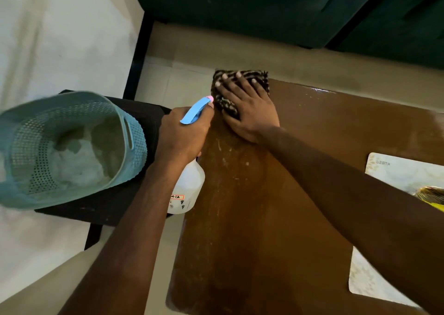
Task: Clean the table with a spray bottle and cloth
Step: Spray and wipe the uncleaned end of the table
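Right hand (249, 109), fingers flat, presses the cloth (240, 86) at the table (276, 218) corner to wipe; left hand (185, 132) grips the spray bottle (187, 187), probably for 1 more spray.

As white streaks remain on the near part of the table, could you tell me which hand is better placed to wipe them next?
The right hand, probably: it lies flat on the striped cloth at the brown table's far corner. The left hand is wrapped around the spray bottle, beyond the table's left edge.

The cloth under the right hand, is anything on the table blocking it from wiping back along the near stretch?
Nothing visible does. The cloth sits under the right hand at the table's far corner; the streaked strip toward the camera is bare. The placemats lie off to the right.
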